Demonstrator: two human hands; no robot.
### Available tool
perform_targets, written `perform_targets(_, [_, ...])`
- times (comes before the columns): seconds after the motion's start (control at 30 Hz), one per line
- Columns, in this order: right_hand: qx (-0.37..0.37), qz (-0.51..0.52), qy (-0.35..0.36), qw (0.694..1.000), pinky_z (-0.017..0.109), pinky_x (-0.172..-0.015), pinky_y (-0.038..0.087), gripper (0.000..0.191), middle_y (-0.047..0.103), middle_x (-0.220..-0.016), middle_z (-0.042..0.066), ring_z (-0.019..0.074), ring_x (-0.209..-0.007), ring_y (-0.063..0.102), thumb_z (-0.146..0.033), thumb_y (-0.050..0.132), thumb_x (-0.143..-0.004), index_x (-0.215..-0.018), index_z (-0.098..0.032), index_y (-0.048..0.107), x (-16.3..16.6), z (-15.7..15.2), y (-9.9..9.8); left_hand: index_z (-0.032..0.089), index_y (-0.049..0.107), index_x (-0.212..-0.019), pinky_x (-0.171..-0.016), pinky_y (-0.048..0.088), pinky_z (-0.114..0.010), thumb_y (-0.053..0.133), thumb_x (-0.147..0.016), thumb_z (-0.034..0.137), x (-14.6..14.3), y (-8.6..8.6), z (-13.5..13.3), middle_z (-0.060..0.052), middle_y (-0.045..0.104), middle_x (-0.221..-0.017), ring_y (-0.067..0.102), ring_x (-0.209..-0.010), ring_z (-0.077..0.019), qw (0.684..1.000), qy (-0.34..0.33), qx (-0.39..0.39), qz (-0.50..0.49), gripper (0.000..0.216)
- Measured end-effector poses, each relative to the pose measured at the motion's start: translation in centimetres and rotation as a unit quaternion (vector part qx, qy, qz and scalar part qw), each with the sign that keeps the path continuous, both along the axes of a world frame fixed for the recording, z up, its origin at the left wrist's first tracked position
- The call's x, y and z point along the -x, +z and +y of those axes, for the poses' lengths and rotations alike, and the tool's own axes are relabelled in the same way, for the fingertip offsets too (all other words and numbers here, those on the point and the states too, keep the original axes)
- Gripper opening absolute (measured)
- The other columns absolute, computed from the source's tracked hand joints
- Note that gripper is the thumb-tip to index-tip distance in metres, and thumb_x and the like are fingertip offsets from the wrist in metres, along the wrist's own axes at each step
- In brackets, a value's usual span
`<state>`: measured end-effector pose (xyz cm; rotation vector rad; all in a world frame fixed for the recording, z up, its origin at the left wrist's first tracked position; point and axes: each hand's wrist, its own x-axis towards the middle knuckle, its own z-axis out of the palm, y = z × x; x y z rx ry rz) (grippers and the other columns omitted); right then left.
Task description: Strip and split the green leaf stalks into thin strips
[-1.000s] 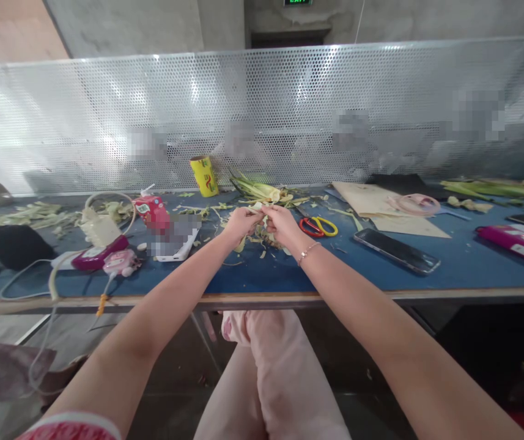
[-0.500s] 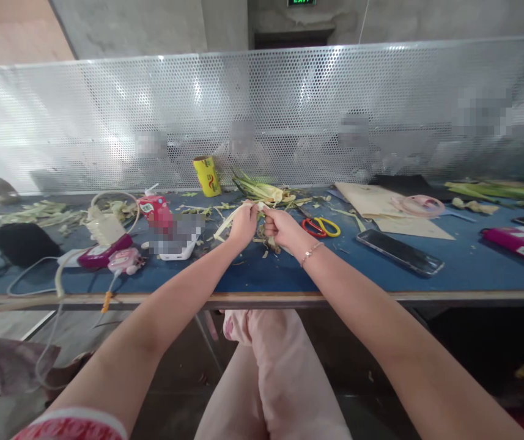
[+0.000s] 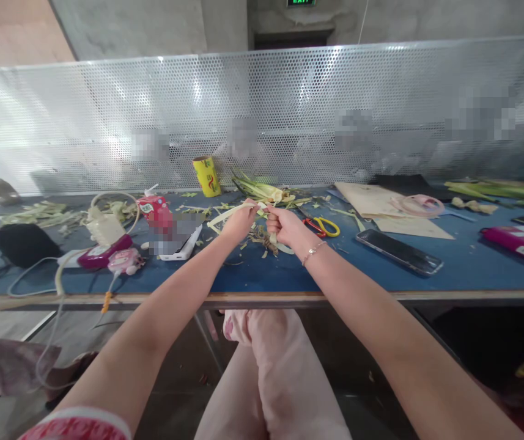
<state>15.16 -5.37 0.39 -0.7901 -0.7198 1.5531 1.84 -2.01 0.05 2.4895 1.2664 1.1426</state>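
Over the blue table (image 3: 252,278), I can see the left hand (image 3: 239,223) and right hand (image 3: 282,226) close together, fingers pinched on pale, leafy strips (image 3: 225,214) that trail out past the left and hang below the right; whether it's all one piece, I can't tell. Dry scraps (image 3: 267,241) lie beneath, with red-and-yellow scissors (image 3: 329,227) just beside the right hand and a phone (image 3: 399,251) farther right.
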Motion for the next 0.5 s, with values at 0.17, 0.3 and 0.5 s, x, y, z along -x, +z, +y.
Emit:
perform_targets(0.17, [-0.035, -0.046, -0.004, 0.998, 0.015, -0.033, 0.012, 0.023, 0.019, -0.043, -0.012, 0.0039, -0.037, 0.01, -0.02, 0.047, -0.093, -0.071, -0.017, 0.047, 0.1, -0.1, -0.1, 0.016, 0.058, -0.077, -0.079, 0.043, -0.028, 0.039, -0.092, 0.023, 0.1, 0.1, 0.1, -0.006, 0.063, -0.087, 0.058, -0.082, -0.0156, 0.998, -0.012, -0.008, -0.058, 0.024])
perform_targets(0.3, [-0.067, -0.076, 0.019, 0.995, 0.013, -0.035, 0.018, 0.02, 0.029, -0.046, -0.01, 0.0032, -0.037, 0.019, -0.012, 0.053, -0.083, -0.068, -0.018, 0.043, 0.1, -0.2, -0.2, 0.015, 0.06, -0.074, -0.067, 0.044, -0.025, 0.046, -0.089, 0.026, 0.0, 0.2, 0.4, -0.004, 0.063, -0.079, 0.056, -0.069, -0.0125, 0.981, -0.028, 0.052, -0.184, 0.023])
perform_targets(0.5, [-0.093, -0.181, -0.029, 0.979, 0.017, -0.037, 0.029, 0.013, 0.049, -0.053, -0.004, 0.004, -0.039, 0.036, -0.01, 0.06, -0.077, -0.066, -0.015, 0.054, -0.8, 0.4, -0.6, 0.015, 0.064, -0.083, -0.069, 0.049, -0.023, 0.048, -0.09, 0.026, 0.7, 1.2, 1.0, -0.006, 0.068, -0.089, 0.06, -0.075, -0.0102, 0.89, -0.052, 0.163, -0.423, 0.02])
